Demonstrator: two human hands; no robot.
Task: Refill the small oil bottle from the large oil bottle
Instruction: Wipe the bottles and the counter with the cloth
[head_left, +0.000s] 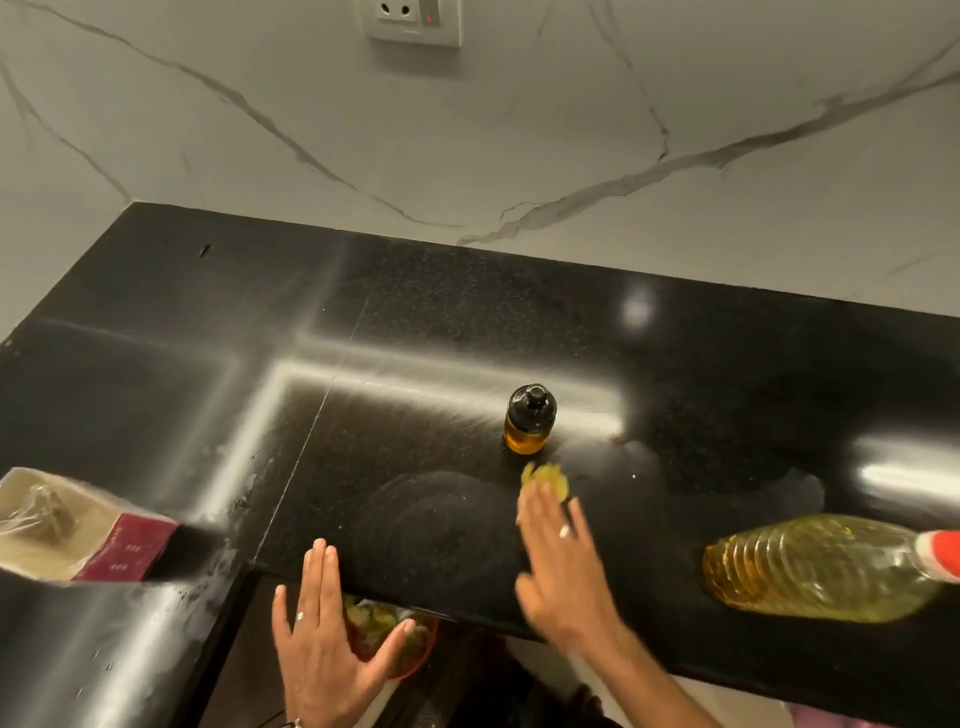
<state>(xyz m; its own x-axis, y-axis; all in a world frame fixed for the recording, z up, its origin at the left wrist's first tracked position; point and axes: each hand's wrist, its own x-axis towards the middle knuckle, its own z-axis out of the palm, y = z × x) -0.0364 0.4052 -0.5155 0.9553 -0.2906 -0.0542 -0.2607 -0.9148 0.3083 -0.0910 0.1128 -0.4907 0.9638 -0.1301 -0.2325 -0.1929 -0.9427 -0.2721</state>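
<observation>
Black counter (467, 322): small oil bottle (530, 419) upright, black-capped, amber oil low.

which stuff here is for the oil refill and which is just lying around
For the job:
small oil bottle, capped, upright
large oil bottle, at the right
right hand, pressing a yellow cloth on the counter

Lying about:
plastic-wrapped packet, at the left
red bowl, below the counter edge by the left hand
wall socket

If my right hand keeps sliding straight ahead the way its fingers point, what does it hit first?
Probably the small oil bottle; the right hand presses a yellow cloth just short of it.
</observation>
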